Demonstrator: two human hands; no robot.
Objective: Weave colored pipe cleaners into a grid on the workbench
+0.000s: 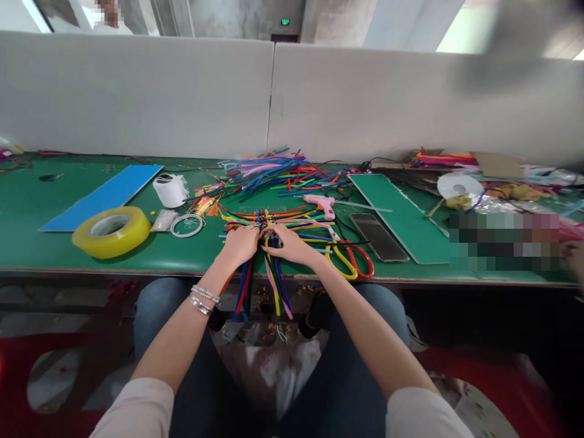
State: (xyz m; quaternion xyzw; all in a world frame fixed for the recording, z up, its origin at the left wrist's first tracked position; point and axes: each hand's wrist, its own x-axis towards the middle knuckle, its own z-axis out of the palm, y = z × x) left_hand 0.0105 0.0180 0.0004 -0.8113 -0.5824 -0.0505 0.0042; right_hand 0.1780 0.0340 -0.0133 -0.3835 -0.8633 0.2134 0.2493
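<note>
My left hand (pixel 240 245) and my right hand (pixel 287 244) meet at the near edge of a woven bundle of multicoloured pipe cleaners (pixel 264 225). Their fingers pinch the strands at the crossing. Long loose ends in blue, red, yellow and pink hang over the table's front edge between my hands. To the right of my right hand lie scissors with red and yellow handles (pixel 347 261). A pink glue gun (pixel 319 205) rests beyond them. A loose heap of pipe cleaners (pixel 278 173) lies behind the weave.
The green-topped table (pixel 196 258) holds a yellow tape roll (pixel 111 231), a blue board (pixel 103 198), a white roll (pixel 170 190), a dark phone (pixel 378 237) and a green board (pixel 392 213). Another person's hand (pixel 573 260) shows at the right edge. A white partition stands behind.
</note>
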